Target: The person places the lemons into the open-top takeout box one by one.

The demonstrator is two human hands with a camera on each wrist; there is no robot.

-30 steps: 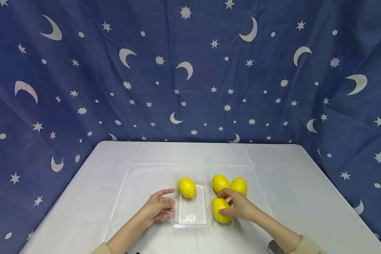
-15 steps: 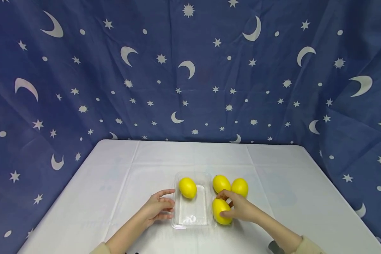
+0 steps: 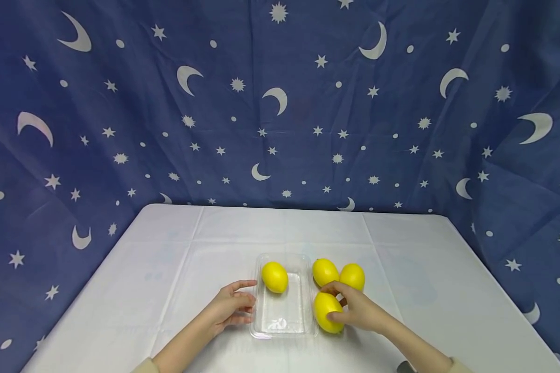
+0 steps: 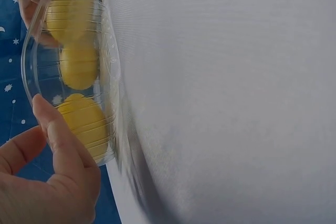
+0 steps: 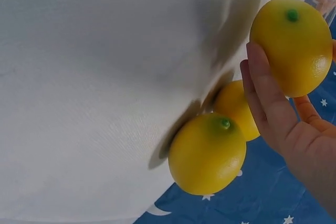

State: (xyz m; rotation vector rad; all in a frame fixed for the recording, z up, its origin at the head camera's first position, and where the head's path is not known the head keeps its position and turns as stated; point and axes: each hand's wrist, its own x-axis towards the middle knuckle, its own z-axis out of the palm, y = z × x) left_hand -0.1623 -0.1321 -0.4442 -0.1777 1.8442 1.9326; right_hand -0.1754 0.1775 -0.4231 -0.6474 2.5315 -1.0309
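Observation:
A clear plastic tray (image 3: 283, 313) lies on the white table with one yellow lemon (image 3: 275, 277) in its far left part. At the tray's left side is my left hand (image 3: 233, 306), fingers slightly bent, fingertips at the rim. In the left wrist view the tray wall (image 4: 27, 66) stands beside those fingers, and lemons show through the plastic. My right hand (image 3: 357, 305) holds a second lemon (image 3: 325, 312) just right of the tray, thumb on the near side and fingers on the far side. The right wrist view shows that lemon (image 5: 291, 45) with its green stem tip.
Two more lemons sit close together beyond my right hand, a left one (image 3: 325, 272) beside the tray's right edge and a right one (image 3: 352, 276). A dark blue curtain (image 3: 280, 103) with moons and stars surrounds the table. A dark grey object (image 3: 405, 367) shows by the right forearm.
The lemon in my right hand has shifted very slightly right and nearer. My left hand stays by the tray, and the head view has moved a little.

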